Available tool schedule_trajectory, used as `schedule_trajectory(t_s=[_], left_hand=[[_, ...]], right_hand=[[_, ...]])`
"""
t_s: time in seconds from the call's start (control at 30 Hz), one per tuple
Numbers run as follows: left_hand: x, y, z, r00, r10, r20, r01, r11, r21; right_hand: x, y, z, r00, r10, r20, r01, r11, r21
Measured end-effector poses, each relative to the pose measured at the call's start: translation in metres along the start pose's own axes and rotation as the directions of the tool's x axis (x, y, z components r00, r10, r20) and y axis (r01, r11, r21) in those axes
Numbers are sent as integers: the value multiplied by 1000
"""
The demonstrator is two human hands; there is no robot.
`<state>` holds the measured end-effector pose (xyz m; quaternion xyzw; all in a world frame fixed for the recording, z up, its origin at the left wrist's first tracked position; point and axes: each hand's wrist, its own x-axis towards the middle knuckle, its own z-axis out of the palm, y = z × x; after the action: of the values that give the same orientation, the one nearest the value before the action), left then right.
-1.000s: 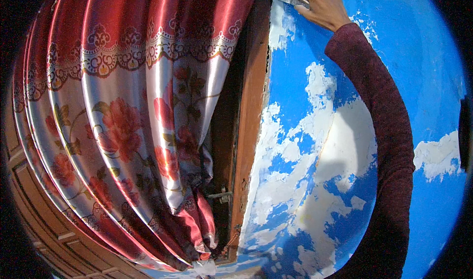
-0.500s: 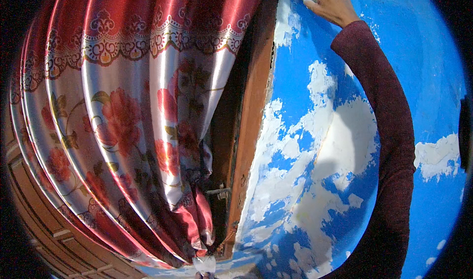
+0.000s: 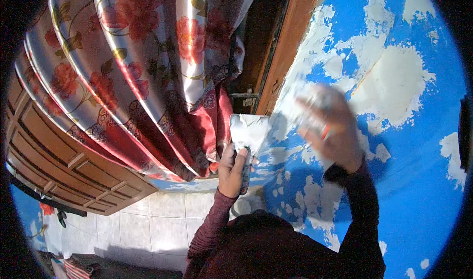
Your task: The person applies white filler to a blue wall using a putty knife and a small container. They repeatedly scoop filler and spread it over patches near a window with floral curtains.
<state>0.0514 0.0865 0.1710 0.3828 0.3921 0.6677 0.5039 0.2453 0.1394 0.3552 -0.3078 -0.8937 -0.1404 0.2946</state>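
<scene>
One scraper (image 3: 248,139) clasped in left hand (image 3: 229,174), blade (image 3: 250,126) at far end.
Long axis near to far; apart to its right, blurred right hand (image 3: 337,131) by blue wall (image 3: 419,153), grip impossible to tell.

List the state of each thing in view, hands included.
Left hand: closed around the handle
Putty knife: blade up, white-smeared
Right hand: motion-blurred, grip unclear
Wall: blue, patched with white
Curtain: hanging in folds
Panelled door: open or shut, unclear
</scene>
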Motion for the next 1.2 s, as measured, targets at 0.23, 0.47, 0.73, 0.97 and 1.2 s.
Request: schedule_trajectory(t_s=[0.23,0.47,0.73,0.97,1.2], left_hand=[[-2,13,14,990,143,-12,-143,989,41],[-9,6,13,944,315,-95,-289,932,216],[-5,13,1,944,256,-209,-220,959,179],[3,-46,-12,967,253,-34,-237,939,251],[-11,-91,-15,860,507,-47,-419,757,501]], right_hand=[[-26,-26,48,975,216,48,-222,947,233],[-29,-41,72,995,88,49,-94,986,136],[-44,43,48,931,226,286,-336,836,433],[115,133,-133,810,-278,-516,168,954,-250],[247,159,-249,803,-460,-379,270,847,-458]])
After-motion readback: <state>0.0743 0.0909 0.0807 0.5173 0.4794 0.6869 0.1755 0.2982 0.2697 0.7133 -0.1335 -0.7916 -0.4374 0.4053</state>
